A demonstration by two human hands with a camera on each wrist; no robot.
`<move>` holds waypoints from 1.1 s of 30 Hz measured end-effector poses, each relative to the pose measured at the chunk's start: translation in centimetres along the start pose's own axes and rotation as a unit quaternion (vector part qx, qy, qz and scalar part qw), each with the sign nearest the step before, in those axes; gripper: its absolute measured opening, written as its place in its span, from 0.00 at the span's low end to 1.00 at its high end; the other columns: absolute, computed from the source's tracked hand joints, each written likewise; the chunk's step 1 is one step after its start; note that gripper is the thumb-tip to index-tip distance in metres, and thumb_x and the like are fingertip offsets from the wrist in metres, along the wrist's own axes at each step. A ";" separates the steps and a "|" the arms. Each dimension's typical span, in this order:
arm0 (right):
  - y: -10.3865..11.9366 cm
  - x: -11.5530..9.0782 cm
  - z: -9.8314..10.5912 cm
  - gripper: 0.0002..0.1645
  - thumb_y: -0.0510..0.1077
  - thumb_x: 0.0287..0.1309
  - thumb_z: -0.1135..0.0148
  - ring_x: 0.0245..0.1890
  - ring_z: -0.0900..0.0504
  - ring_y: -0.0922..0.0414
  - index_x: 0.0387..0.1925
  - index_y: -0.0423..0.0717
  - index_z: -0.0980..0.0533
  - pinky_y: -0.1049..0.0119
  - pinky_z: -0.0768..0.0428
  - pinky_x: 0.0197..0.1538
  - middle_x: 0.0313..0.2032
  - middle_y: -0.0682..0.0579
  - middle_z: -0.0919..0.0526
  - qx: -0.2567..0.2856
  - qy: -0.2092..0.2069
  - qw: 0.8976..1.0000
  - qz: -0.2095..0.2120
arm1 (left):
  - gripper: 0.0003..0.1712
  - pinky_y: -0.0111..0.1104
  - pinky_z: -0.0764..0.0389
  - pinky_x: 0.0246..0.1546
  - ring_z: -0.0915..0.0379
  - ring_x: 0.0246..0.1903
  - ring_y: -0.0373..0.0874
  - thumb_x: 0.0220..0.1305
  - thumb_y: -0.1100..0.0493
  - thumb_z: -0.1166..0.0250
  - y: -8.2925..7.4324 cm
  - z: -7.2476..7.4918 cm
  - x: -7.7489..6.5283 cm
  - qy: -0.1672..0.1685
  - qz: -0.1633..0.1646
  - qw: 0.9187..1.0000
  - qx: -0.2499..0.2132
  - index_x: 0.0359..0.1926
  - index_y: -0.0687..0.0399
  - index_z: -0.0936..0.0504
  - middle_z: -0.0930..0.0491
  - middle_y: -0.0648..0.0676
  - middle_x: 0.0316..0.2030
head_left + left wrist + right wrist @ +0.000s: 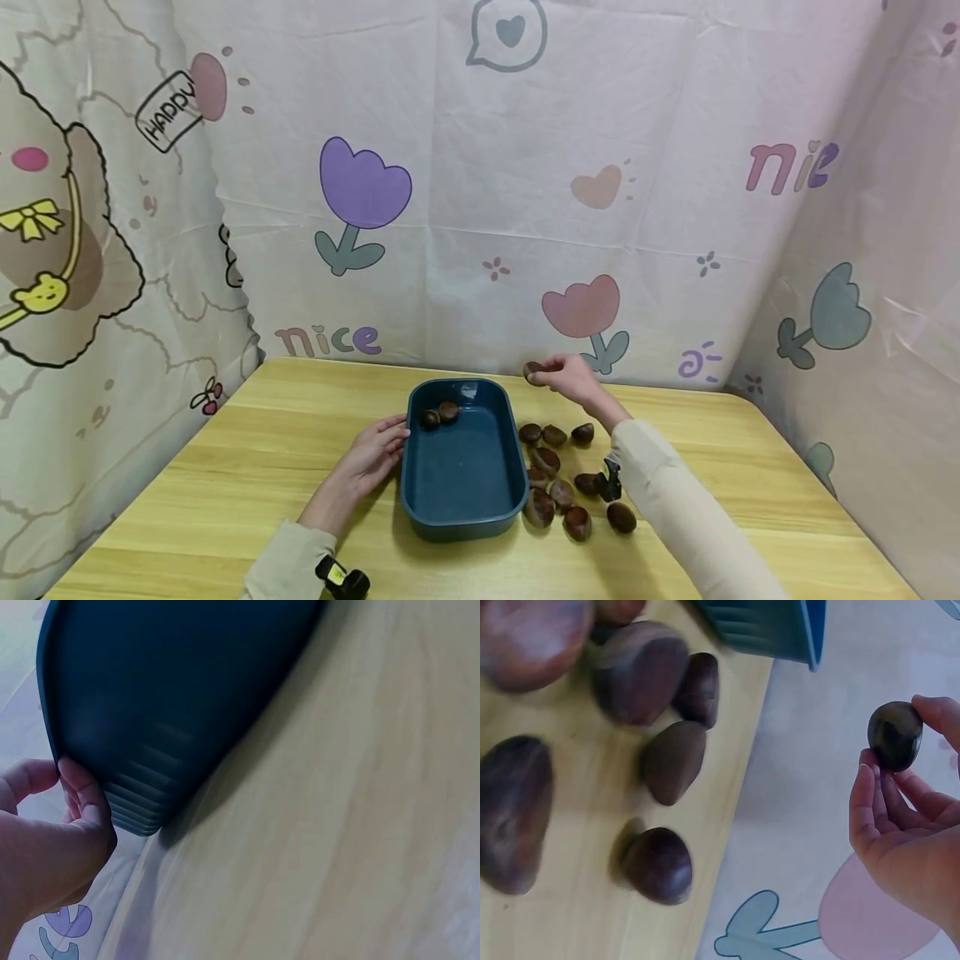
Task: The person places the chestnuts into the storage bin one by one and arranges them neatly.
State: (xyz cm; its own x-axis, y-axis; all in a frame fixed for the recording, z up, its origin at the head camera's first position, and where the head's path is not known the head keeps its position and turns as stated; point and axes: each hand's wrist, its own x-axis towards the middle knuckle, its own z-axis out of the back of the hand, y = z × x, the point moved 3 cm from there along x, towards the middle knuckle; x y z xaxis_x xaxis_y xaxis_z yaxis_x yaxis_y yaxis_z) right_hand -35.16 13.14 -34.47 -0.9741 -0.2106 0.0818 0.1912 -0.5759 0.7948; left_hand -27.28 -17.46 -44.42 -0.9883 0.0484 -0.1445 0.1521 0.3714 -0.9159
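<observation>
My right hand (568, 379) pinches a brown chestnut (533, 372) between thumb and fingertips, raised above the table beyond the dish's far right corner. The same chestnut (895, 736) shows dark and glossy in the right wrist view. A deep blue rectangular dish (463, 523) stands on the table. Two chestnuts (448, 412) lie inside it, near its far left corner. At the dish's left side, my left hand (372, 457) holds the rim. In the left wrist view that hand (60, 840) has thumb and fingers at the rim's edge.
Several loose chestnuts (562, 493) lie on the wooden table (315, 433) right of the dish, some close to its wall. My right forearm (690, 508) reaches over the table beside them. A printed cloth (480, 192) hangs behind the table's far edge.
</observation>
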 end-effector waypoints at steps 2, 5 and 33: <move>0.3 0.3 -0.3 0.21 0.45 0.56 0.33 0.42 0.20 0.48 0.46 0.34 0.21 0.58 0.20 0.45 0.42 0.43 0.18 0.008 0.003 1.000 -0.003 | 0.24 0.30 0.26 0.42 0.28 0.39 0.41 0.68 0.71 0.51 0.1 0.0 0.1 -0.003 0.000 1.000 -0.001 0.63 0.74 0.42 0.25 0.55 0.41; 1.0 0.6 -1.1 0.21 0.46 0.55 0.32 0.41 0.20 0.49 0.45 0.35 0.21 0.58 0.20 0.45 0.41 0.44 0.18 0.021 0.011 1.000 -0.005 | 0.24 0.30 0.26 0.42 0.28 0.39 0.41 0.67 0.72 0.51 0.3 0.1 0.3 -0.007 0.001 1.000 -0.001 0.63 0.73 0.41 0.25 0.55 0.41; 4.5 2.5 -9.7 0.22 0.48 0.54 0.30 0.36 0.19 0.47 0.42 0.34 0.20 0.60 0.20 0.42 0.38 0.45 0.19 0.140 -0.012 0.990 -0.027 | 0.24 0.28 0.26 0.40 0.29 0.36 0.38 0.68 0.72 0.52 -0.1 -0.1 0.0 -0.001 0.009 1.000 -0.013 0.63 0.73 0.43 0.26 0.54 0.40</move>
State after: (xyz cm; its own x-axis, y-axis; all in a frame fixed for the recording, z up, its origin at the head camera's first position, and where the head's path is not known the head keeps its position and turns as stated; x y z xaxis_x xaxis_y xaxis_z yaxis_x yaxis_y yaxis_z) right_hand -35.56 2.38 -36.52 -0.9854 -0.1640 0.0458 0.1006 -0.3439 0.9336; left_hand -27.32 -17.40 -44.30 -0.9855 0.0532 -0.1609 0.1688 0.3947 -0.9032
